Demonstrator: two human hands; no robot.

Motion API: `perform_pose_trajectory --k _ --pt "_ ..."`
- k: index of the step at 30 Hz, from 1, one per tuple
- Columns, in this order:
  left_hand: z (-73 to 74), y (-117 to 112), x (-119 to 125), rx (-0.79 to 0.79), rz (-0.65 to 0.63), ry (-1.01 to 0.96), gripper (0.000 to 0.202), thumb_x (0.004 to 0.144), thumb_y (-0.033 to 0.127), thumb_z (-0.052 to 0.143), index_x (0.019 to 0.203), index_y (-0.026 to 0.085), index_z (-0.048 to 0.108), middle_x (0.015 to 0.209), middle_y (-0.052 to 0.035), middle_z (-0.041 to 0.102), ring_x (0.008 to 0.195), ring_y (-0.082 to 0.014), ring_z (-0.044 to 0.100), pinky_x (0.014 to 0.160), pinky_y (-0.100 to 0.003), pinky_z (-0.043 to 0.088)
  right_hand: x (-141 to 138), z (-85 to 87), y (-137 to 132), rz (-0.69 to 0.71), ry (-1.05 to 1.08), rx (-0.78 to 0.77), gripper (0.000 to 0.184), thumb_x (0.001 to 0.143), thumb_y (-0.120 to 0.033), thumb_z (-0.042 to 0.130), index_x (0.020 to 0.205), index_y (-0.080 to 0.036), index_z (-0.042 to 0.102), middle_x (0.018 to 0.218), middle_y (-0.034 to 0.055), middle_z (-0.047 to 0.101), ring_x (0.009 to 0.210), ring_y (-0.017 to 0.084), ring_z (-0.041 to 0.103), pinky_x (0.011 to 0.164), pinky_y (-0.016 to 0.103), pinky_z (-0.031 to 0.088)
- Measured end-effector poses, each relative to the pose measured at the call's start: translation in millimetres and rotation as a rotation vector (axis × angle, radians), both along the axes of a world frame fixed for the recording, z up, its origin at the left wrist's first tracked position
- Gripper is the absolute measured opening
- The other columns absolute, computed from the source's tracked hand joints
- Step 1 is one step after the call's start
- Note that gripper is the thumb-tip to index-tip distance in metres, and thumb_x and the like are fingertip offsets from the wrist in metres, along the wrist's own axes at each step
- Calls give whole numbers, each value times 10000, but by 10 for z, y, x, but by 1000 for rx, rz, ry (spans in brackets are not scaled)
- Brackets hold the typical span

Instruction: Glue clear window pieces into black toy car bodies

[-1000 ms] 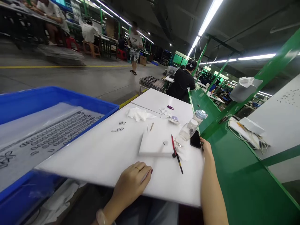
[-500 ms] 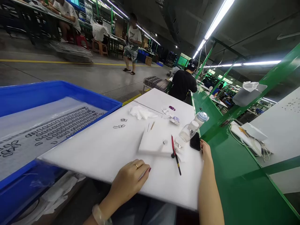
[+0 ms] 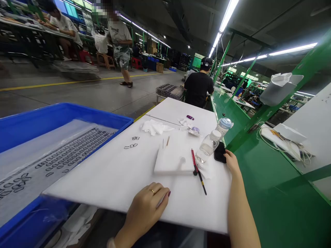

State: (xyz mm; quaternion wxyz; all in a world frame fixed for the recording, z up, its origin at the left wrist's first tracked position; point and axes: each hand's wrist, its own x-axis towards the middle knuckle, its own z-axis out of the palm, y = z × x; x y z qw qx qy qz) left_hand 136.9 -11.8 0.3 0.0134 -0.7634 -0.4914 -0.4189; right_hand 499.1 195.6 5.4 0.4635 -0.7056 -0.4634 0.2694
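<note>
My left hand [image 3: 147, 206] rests at the near edge of the white board [image 3: 108, 175], fingers curled under in a loose fist, a ring on one finger; nothing shows in it. My right hand [image 3: 231, 162] reaches to the board's right edge and touches a black phone [image 3: 220, 152]; its fingers are mostly hidden. A clear plastic bottle [image 3: 209, 144] lies beside the phone. A red and black pen [image 3: 198, 170] lies next to a small white block [image 3: 172, 159]. Small dark metal loops [image 3: 130, 146] sit on the board.
A blue tray [image 3: 31, 124] at the left holds a sheet with rows of small loops. A white cloth [image 3: 153, 126], a second bottle [image 3: 223, 124] and a purple item [image 3: 190, 117] lie farther back. A green bench [image 3: 261, 193] runs along the right. A person in black sits ahead; another walks the aisle.
The view has shifted slightly. The person in the aisle has walked nearer and to the left. Both my hands stay where they were.
</note>
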Motion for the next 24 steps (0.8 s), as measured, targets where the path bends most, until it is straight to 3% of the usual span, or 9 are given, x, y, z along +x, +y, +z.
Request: perform_pose_trajectory --k 9,24 --pt "-20 -1 5 -4 -6 -14 217 912 107 432 842 206 612 713 -4 603 634 -160 567 584 -293 437 -15 87 -18 -18 -185 -39 485 701 -291 576 1147 -131 681 1179 137 662 1135 315 573 1012 419 398" --pt "-33 -10 13 -16 5 -17 221 903 99 434 829 205 613 718 -12 603 649 -168 573 584 -300 447 -19 48 -10 2 -271 1 514 681 -326 526 1130 -138 690 1148 133 673 1102 307 594 945 385 450"
